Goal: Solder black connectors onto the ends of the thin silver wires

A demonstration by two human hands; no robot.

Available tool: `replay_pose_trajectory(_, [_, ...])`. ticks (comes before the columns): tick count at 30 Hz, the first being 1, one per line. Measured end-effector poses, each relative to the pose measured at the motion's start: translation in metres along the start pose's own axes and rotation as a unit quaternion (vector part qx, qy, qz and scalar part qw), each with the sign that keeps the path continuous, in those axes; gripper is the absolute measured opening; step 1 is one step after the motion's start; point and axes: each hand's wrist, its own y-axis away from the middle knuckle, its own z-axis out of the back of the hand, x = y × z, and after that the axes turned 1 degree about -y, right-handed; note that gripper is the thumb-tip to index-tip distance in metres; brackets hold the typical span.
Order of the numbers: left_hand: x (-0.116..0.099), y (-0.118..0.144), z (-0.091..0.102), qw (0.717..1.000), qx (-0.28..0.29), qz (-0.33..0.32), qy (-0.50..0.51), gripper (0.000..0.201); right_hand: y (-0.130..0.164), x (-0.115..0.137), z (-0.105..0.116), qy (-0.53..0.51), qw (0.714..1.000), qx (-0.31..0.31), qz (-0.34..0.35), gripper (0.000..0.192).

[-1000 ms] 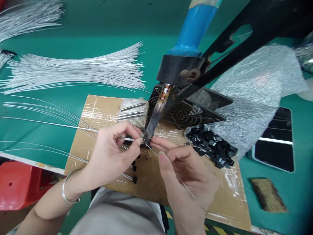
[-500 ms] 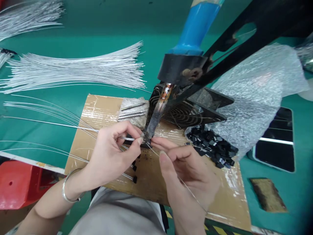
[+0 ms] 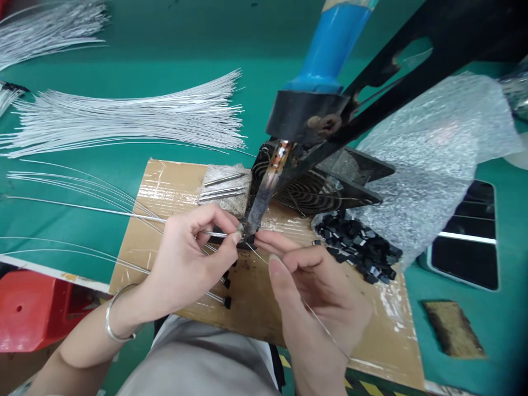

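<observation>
A thin wire (image 3: pixel 124 213) is pinched in the left hand (image 3: pixel 185 261), solder strand (image 3: pixel 313 319) in the right hand (image 3: pixel 317 291), both met at the soldering iron's tip (image 3: pixel 251 223), twelve o'clock of the hands.

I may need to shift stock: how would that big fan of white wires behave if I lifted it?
The white wires look thin and loose, unbound, so they would probably sag and splay. Likely light. Strands may slip free, as stray ones already lie apart.

A teal green surface (image 3: pixel 165 82) fills the view under even light; a red stool (image 3: pixel 37 313) sits below its near-left edge.
</observation>
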Motion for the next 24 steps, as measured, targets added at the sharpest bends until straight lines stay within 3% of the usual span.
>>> replay_pose_trajectory(24, [-0.0014,0.0001,-0.0001,1.000,-0.003,0.008,0.003,0.009,0.0005,0.0006,-0.0014,0.019,1.000,-0.016,-0.003,0.018])
